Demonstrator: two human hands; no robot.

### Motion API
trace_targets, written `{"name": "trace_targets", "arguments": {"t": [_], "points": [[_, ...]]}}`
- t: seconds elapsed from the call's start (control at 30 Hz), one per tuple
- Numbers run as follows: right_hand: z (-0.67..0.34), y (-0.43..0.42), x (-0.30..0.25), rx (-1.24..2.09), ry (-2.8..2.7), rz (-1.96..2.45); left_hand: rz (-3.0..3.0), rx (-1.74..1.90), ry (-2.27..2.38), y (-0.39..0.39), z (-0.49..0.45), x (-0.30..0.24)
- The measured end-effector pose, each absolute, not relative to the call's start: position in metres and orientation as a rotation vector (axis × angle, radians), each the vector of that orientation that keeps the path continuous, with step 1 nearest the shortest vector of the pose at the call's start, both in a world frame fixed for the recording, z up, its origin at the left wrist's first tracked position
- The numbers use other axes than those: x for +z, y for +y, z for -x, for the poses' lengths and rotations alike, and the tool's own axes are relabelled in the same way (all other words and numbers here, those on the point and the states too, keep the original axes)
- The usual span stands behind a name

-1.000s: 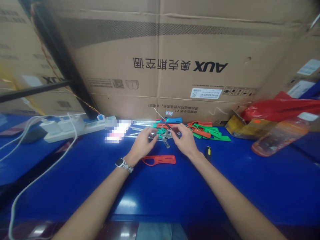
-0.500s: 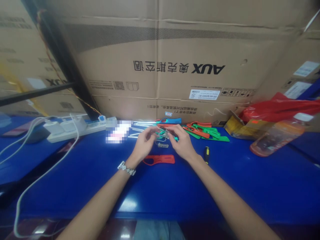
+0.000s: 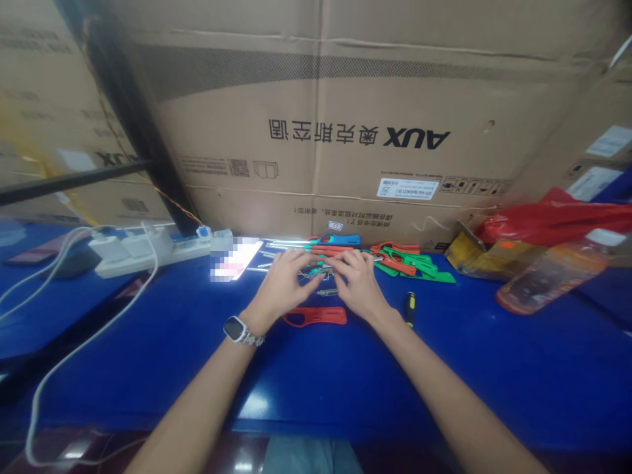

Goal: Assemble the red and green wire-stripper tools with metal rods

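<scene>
Whereas it slanted steeply a second ago, the clear tube (image 3: 326,292) now lies nearly level just beyond the red handle (image 3: 322,316), suggesting we are still positioning it. Farther beyond that handle, our left hand (image 3: 285,283) and right hand (image 3: 363,283) bend their fingers around small parts (image 3: 324,268) (whether pinching any, we cannot tell).

A brown cardboard panel (image 3: 222,85) with upside-down black lettering (image 3: 419,137) stands behind a glossy blue counter (image 3: 316,375); a black bar frame (image 3: 131,112) slants at left; white light (image 3: 257,405) reflects off the counter.
</scene>
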State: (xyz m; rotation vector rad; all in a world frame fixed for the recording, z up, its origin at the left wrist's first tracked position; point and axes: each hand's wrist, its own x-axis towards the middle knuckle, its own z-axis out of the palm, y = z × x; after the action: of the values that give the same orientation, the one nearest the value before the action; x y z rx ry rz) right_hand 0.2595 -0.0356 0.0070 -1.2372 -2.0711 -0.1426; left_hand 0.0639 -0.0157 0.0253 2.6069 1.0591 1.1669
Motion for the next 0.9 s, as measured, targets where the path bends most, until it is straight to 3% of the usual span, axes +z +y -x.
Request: {"name": "trace_targets", "arguments": {"t": [0.23, 0.9], "points": [[-0.259, -0.035, 0.005, -0.109, -2.065, 1.235, -2.255, 1.127, 1.055, -0.003, -0.042, 0.023], [-0.253, -0.04, 0.003, -0.1, -2.138, 1.152, -2.177, 1.055, 0.942, -0.011, -0.046, 0.023]]}}
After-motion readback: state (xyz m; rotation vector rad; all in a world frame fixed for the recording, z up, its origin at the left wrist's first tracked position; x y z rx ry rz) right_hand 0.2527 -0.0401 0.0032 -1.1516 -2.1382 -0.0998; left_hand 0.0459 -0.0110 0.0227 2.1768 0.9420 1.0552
